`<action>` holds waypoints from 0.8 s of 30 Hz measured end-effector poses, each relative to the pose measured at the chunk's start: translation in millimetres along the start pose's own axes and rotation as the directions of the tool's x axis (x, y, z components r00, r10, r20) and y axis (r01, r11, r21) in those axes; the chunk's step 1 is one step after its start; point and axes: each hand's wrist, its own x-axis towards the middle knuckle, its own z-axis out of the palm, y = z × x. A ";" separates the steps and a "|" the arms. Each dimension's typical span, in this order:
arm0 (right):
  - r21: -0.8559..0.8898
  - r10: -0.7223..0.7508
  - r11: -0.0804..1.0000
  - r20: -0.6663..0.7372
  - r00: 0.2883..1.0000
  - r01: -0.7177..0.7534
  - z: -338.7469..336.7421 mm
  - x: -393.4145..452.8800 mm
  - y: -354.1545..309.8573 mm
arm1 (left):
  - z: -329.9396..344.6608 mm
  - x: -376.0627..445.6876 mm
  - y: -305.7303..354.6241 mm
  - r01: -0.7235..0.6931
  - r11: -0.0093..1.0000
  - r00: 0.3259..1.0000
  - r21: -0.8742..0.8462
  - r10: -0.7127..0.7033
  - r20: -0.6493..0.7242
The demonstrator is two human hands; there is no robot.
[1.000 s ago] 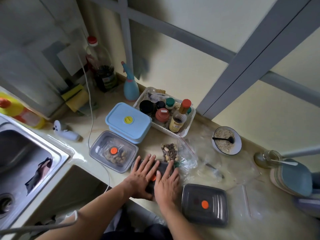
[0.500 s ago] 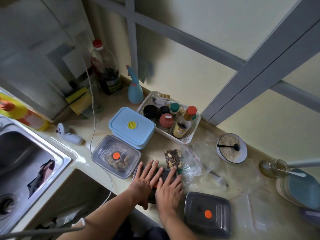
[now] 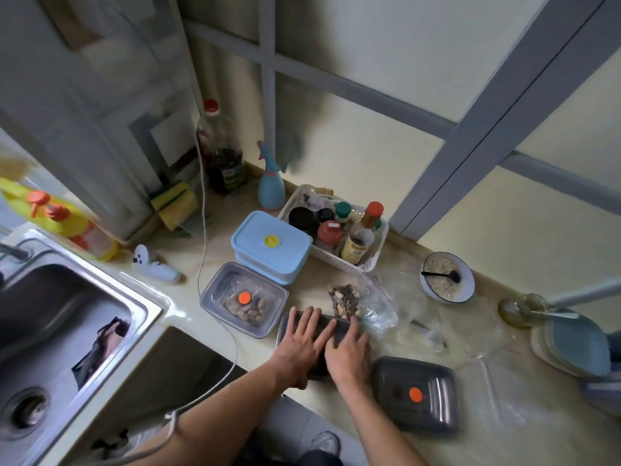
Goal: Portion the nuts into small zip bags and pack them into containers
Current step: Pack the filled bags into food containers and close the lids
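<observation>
My left hand [image 3: 300, 346] and my right hand [image 3: 347, 353] lie flat side by side on the lid of a dark grey container [image 3: 325, 326] at the counter's front edge, fingers spread, pressing down. Most of that lid is hidden under them. Just beyond the fingertips a clear zip bag of mixed nuts [image 3: 346, 299] lies on the counter. To the left stands a lidded clear container [image 3: 243, 299] with nuts inside and an orange dot. To the right sits another lidded grey container [image 3: 416, 393] with an orange dot.
A stack of light-blue boxes [image 3: 270, 245] and a white basket of bottles [image 3: 369, 262] stand behind. A bowl of oats with a black spoon [image 3: 447, 277] and loose clear bags [image 3: 437, 327] lie to the right. A steel sink [image 3: 50, 317] is at the left, a white cable [image 3: 201, 230] crosses the counter.
Both hands stay flat on the same lid; the view has shifted so the counter sits lower and further right in the frame.
</observation>
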 end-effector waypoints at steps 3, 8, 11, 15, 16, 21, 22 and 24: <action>0.114 -0.021 0.992 -0.199 0.980 0.044 -4.2 -9.5 0.4 | -15.4 -5.7 -6.1 -0.081 0.996 0.989 0.024 0.083 -0.123; 0.302 -0.013 0.949 -0.258 0.966 0.094 1.9 -26.2 -33.9 | -29.2 -31.0 -44.6 -0.148 0.986 0.951 0.078 0.163 -0.261; 0.349 -0.084 0.924 -0.220 0.972 0.158 9.8 -33.6 -72.1 | -22.0 -46.6 -90.1 -0.097 0.993 0.952 0.072 0.113 -0.283; 0.309 -0.206 0.923 -0.114 0.972 0.231 28.4 -35.2 -114.6 | 1.8 -61.0 -152.0 -0.023 0.999 0.957 0.033 0.032 -0.289; 0.313 -0.235 0.917 -0.079 0.969 0.248 33.5 -34.5 -122.5 | 9.5 -63.8 -163.5 0.005 1.000 0.953 0.019 0.001 -0.303; 0.355 -0.237 0.904 -0.047 0.970 0.238 47.2 -32.3 -150.3 | 31.5 -68.3 -176.1 0.094 0.991 0.944 -0.097 -0.120 -0.308; 0.374 -0.214 0.900 -0.071 0.974 0.225 47.3 -32.6 -152.1 | 33.3 -66.9 -175.4 0.096 0.990 0.944 -0.107 -0.125 -0.304; 0.408 -0.187 0.890 -0.076 0.979 0.202 47.9 -30.0 -150.2 | 33.3 -62.1 -178.7 0.085 0.989 0.938 -0.119 -0.119 -0.324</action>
